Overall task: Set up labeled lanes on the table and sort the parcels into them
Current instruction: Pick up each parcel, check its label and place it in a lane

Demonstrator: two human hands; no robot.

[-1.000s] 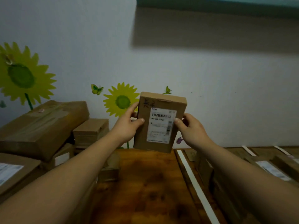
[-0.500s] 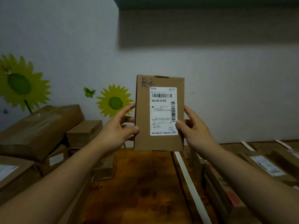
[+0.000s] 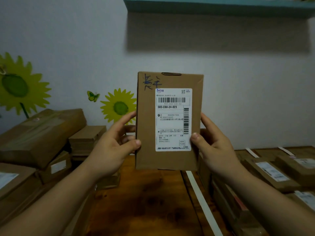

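While both grips hold it up over the far middle of the desk (image 3: 144,206), the parcel (image 3: 146,132) stands upright, label (image 3: 173,120) toward the camera, and hides part of the wall and the right edge of a sunflower sticker (image 3: 119,107). Left grip (image 3: 115,147): thumb curled onto the front by the parcel's left edge, fingers wrapped behind. Right grip (image 3: 214,147): thumb on the label's lower right corner, fingers behind the right side. Label reads 383-C60-24-823 w/ barcodes; blue pen marks sit above it, top left.

Along the desk's left edge lies a pile of brown parcels: a long flat one (image 3: 39,133) tilted on top, a small box stack (image 3: 87,138) beside it nearer the wall, and a box w/ white sticker (image 3: 58,166) below. A white tape strip (image 3: 201,200) runs from the near edge to the far edge, right of centre; wood shows between it and the left pile. Right of the strip, labelled parcels (image 3: 271,174) lie flat, packed side by side. Short tape strips (image 3: 252,152) show by the far right edge. Wall: bigger sunflower (image 3: 18,86), butterfly (image 3: 92,96), teal shelf (image 3: 204,4) overhead.
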